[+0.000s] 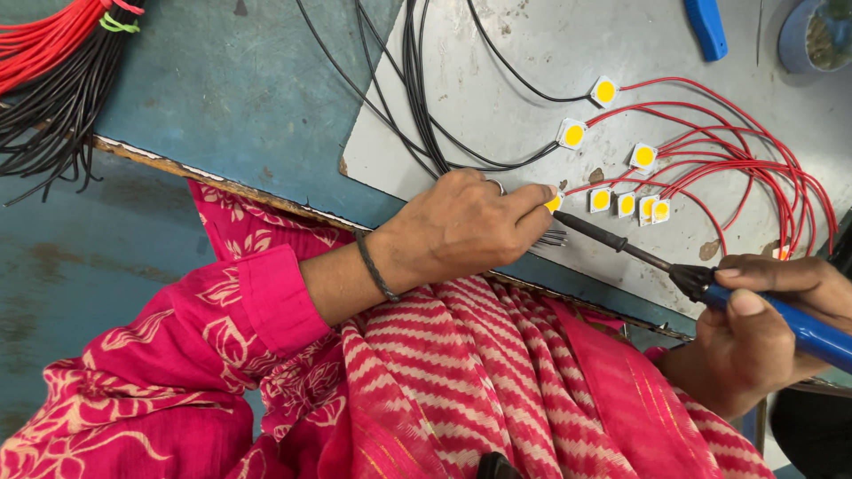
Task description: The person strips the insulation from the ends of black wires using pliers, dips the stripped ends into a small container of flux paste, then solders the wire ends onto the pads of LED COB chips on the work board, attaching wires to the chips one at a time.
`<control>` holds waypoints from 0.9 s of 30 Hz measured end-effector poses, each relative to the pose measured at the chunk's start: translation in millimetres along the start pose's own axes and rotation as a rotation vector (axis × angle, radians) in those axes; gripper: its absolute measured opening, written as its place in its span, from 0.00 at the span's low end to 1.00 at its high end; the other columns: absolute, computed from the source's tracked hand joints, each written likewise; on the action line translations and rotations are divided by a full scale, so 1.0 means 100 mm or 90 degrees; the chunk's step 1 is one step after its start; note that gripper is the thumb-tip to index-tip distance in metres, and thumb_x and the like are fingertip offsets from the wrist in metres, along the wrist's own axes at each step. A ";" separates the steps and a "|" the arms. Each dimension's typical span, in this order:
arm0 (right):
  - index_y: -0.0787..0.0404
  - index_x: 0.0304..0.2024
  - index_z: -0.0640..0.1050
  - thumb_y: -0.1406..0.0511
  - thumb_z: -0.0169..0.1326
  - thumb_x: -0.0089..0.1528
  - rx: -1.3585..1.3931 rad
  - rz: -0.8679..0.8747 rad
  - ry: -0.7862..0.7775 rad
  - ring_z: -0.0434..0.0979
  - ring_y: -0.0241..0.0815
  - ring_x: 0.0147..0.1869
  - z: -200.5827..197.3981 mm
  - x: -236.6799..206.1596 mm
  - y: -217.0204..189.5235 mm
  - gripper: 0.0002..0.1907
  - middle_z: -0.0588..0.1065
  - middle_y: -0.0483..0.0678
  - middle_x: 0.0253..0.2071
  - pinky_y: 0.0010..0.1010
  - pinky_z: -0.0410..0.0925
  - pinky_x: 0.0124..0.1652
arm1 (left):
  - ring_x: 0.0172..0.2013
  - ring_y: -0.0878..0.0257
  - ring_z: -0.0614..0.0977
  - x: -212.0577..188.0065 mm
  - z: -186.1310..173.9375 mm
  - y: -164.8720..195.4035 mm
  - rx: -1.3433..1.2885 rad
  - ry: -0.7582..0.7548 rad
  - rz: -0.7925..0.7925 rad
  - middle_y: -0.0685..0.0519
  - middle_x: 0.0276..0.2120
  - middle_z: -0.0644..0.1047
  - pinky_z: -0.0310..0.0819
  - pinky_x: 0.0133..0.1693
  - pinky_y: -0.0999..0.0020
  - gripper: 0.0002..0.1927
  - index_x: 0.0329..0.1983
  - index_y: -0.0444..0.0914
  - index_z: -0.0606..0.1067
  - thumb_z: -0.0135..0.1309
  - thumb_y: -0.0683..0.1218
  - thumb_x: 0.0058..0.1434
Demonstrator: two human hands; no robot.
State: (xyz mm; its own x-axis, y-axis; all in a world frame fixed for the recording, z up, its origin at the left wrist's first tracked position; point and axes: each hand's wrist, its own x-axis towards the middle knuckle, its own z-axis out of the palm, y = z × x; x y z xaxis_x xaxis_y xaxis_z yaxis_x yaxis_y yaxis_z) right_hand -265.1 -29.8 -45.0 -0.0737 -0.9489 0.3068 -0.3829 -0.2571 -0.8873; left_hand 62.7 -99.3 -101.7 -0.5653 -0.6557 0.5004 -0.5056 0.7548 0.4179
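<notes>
My left hand (pixel 466 226) rests on a grey metal plate (pixel 532 53), fingers pinched on a small square chip with a yellow centre (pixel 554 203) and bare black wire ends (pixel 552 237). My right hand (pixel 763 333) grips a blue-handled soldering iron (pixel 803 330); its dark tip (pixel 568 219) points left and nearly touches the held chip. Several more yellow-centred chips (pixel 626 204) lie on the plate, each wired with red leads (pixel 754 160) and black leads (pixel 417 98).
A bundle of red and black wires (pixel 53 80) lies at the top left on the blue bench (pixel 240 89). A blue tool handle (pixel 707 27) and a round blue container (pixel 812 35) sit at the top right. Pink patterned cloth covers my lap.
</notes>
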 end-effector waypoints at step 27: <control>0.56 0.64 0.57 0.84 0.46 0.68 -0.063 -0.050 -0.126 0.75 0.57 0.70 0.89 0.38 0.18 0.28 0.62 0.67 0.73 0.42 0.74 0.64 | 0.41 0.50 0.82 0.11 -0.18 -0.12 -0.367 0.243 -0.256 0.44 0.44 0.76 0.77 0.41 0.60 0.08 0.46 0.31 0.73 0.57 0.36 0.66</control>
State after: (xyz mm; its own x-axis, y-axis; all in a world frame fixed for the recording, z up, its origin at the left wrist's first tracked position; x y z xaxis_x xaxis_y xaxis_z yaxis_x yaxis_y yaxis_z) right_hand -192.3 -86.3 -79.8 0.1385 -0.9467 0.2909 -0.4692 -0.3213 -0.8225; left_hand 73.9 -115.5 -87.6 -0.0967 -0.9072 0.4095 -0.1471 0.4200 0.8955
